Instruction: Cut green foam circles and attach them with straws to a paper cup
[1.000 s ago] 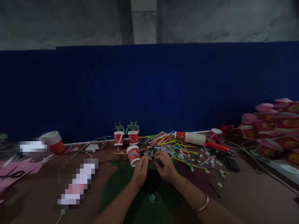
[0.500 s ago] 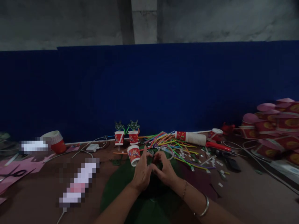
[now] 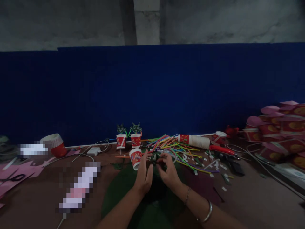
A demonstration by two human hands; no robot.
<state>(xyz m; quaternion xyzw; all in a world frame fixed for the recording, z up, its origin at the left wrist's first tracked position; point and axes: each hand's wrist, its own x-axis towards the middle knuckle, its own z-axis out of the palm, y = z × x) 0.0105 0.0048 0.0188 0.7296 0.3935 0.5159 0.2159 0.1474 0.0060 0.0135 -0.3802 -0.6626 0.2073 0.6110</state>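
My left hand (image 3: pixel 144 175) and my right hand (image 3: pixel 168 170) are close together over a dark green round mat (image 3: pixel 119 194). Between their fingertips is a small dark green paper animal face (image 3: pixel 154 158), pinched at its two sides; part of it is covered by the fingers. A red printed paper cup (image 3: pixel 135 158) lies tilted beside my left fingers, its white rim toward me. Behind it stand two red cups, the left cup (image 3: pixel 121 141) and the right cup (image 3: pixel 136 140), each topped with a green animal face and bent coloured arms.
Coloured pipe cleaners (image 3: pixel 166 143) and white scraps spread behind and right of my hands. A stack of cups (image 3: pixel 197 141) lies at the back. Far right is a heap of red and pink cups (image 3: pixel 281 127). To the left are stacked cups (image 3: pixel 56 144), scissors (image 3: pixel 16 178) and a charger (image 3: pixel 94 151).
My fingers have shifted around the green paper face, and more of it shows between them. My left fingers have bent inward. The cups have stayed in place.
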